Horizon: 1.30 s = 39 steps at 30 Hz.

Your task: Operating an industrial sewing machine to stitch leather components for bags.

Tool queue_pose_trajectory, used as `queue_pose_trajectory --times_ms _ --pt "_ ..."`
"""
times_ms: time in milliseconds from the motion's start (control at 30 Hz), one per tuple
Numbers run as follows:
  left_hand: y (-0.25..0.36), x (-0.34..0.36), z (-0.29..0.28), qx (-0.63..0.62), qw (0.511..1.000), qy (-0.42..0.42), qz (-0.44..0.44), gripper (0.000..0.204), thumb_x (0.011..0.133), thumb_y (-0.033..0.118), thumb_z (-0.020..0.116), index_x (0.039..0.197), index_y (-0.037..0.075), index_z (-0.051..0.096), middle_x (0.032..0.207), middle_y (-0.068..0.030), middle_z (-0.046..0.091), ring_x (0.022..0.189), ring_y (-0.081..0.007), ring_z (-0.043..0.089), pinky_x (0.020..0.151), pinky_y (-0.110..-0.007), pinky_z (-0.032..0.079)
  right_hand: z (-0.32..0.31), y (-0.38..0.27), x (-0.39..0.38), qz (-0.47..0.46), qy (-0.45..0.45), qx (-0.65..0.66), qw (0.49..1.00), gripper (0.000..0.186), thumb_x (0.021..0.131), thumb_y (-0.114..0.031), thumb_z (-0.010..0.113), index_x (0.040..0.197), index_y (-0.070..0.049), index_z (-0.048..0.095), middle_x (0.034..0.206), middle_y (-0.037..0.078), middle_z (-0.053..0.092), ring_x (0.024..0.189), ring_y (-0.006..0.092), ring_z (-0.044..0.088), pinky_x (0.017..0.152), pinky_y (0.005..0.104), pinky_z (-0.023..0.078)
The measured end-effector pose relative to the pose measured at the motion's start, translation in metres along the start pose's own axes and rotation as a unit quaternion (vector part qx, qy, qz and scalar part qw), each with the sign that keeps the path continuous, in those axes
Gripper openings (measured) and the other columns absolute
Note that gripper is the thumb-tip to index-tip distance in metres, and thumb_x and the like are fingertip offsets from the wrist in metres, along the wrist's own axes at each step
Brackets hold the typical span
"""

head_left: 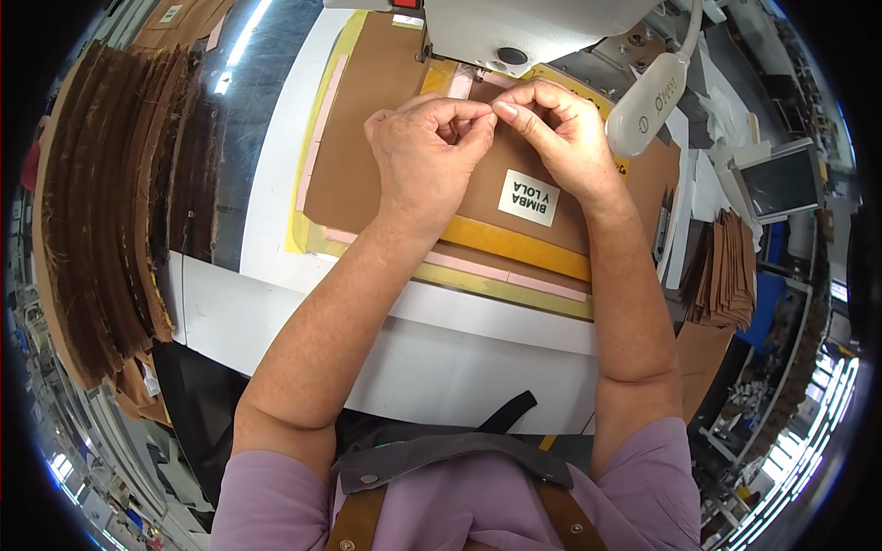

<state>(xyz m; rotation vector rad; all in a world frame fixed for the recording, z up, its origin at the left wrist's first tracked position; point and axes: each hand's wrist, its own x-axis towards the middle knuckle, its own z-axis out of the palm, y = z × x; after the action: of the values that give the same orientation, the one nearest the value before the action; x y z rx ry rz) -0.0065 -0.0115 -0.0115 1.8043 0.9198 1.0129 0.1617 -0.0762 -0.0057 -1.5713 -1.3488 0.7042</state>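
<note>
My left hand (424,151) and my right hand (562,133) meet fingertip to fingertip just in front of the sewing machine head (542,35). Both are closed in a pinch; whatever lies between the fingertips is too small to make out. Beneath them lies a flat brown panel (354,138) in a yellow-edged template (296,216) with pink strips (320,129) along its border. A white printed label (527,197) rests on the brown surface between my forearms. Nearer to me, a yellow-orange strip (514,246) runs across. The needle area is partly hidden behind my fingers.
A tall row of brown pieces with frayed edges (101,211) stands at the left. At the right are a white lamp-like device (650,106) close to my right hand, pens (661,225), a bundle of brown pieces (721,275) and a small screen (781,184).
</note>
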Motion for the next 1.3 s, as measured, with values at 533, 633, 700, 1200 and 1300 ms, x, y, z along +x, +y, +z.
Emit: queue_pose_trajectory --times_ms 533,633,700,1200,1300 --pt "0.004 0.000 -0.001 0.013 1.000 -0.015 0.015 0.014 0.080 0.012 0.083 0.093 0.005 0.080 0.065 0.0036 0.055 0.059 -0.0047 0.045 0.053 -0.024 0.037 0.006 -0.005 -0.002 -0.022 0.021 -0.005 1.000 0.019 0.098 -0.019 0.067 0.095 0.000 0.069 0.087 0.005 0.070 0.081 0.0117 0.061 0.075 0.0286 0.050" --pt "0.000 0.003 -0.002 0.032 0.999 -0.012 0.038 0.013 0.080 0.012 0.082 0.091 0.005 0.080 0.065 0.0031 0.057 0.058 -0.0048 0.046 0.052 -0.024 0.037 0.007 -0.005 -0.002 -0.018 0.024 -0.038 0.999 0.020 0.098 -0.019 0.067 0.094 0.000 0.069 0.087 0.007 0.070 0.079 0.0132 0.061 0.074 0.0298 0.050" --pt "-0.002 0.004 -0.002 0.045 0.998 -0.011 0.044 0.011 0.081 0.011 0.082 0.090 0.005 0.080 0.065 0.0028 0.059 0.058 -0.0047 0.047 0.052 -0.024 0.037 0.009 -0.006 -0.001 -0.022 0.028 -0.056 0.998 0.020 0.098 -0.019 0.067 0.093 0.000 0.069 0.087 0.008 0.070 0.078 0.0137 0.061 0.073 0.0303 0.051" --pt "-0.013 0.034 0.007 0.148 0.989 0.022 -0.007 0.013 0.081 0.027 0.075 0.083 0.015 0.080 0.074 -0.0009 0.074 0.074 -0.0192 0.070 0.078 -0.036 0.049 0.009 -0.003 0.005 -0.064 0.148 -0.198 0.967 0.013 0.092 -0.011 0.071 0.094 0.002 0.071 0.077 0.011 0.070 0.069 0.0171 0.066 0.067 0.0327 0.055" --pt "-0.014 0.037 0.007 0.169 0.985 0.016 -0.022 0.013 0.082 0.028 0.075 0.084 0.017 0.081 0.076 0.0005 0.075 0.075 -0.0184 0.070 0.081 -0.035 0.048 0.008 0.000 0.005 -0.057 0.139 -0.172 0.974 0.015 0.091 -0.013 0.072 0.093 0.002 0.071 0.077 0.011 0.070 0.068 0.0171 0.066 0.066 0.0327 0.055"
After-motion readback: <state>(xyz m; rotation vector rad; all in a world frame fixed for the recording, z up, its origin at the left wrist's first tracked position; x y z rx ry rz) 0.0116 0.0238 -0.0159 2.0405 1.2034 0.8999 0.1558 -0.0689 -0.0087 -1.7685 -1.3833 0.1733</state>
